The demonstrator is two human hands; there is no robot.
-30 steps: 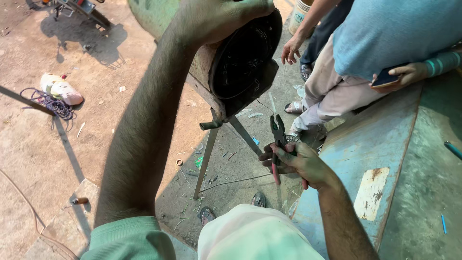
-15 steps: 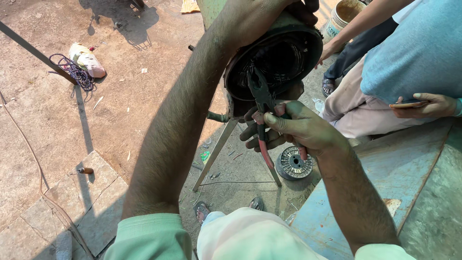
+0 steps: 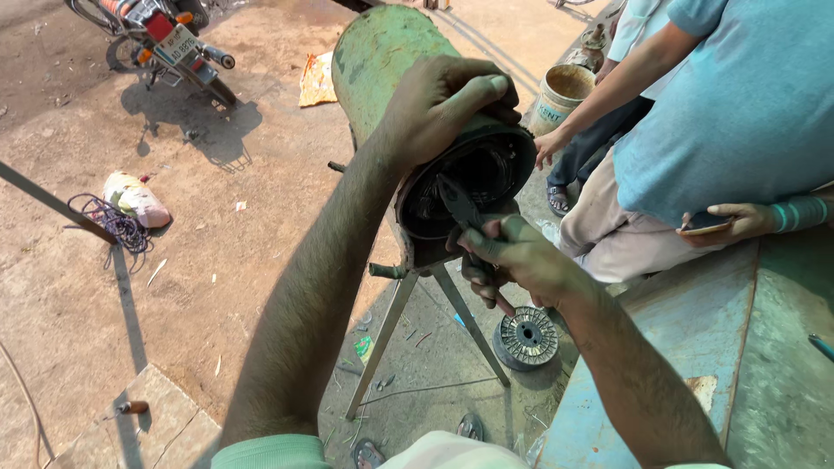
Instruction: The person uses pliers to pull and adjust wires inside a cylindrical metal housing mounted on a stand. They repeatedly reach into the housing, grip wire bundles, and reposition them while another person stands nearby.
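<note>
Pliers (image 3: 465, 215) sit gripped in the right hand (image 3: 512, 256), fingers wrapped tight round the handles just below the green motor housing (image 3: 391, 61), noses poked into its open dark mouth, presumably to reach the windings inside. Left hand (image 3: 439, 104) lies over the top of the housing's rim, fingers curled down on it, likely to steady it on its thin metal legs (image 3: 387, 334). Beneath the housing, a round finned disc (image 3: 526, 337) lies on the ground. Right of it, another person (image 3: 738, 113) leans against the blue-green counter (image 3: 686, 339). Beyond the housing stands a bucket (image 3: 560, 94); far left, a parked motorcycle (image 3: 161, 30).
</note>
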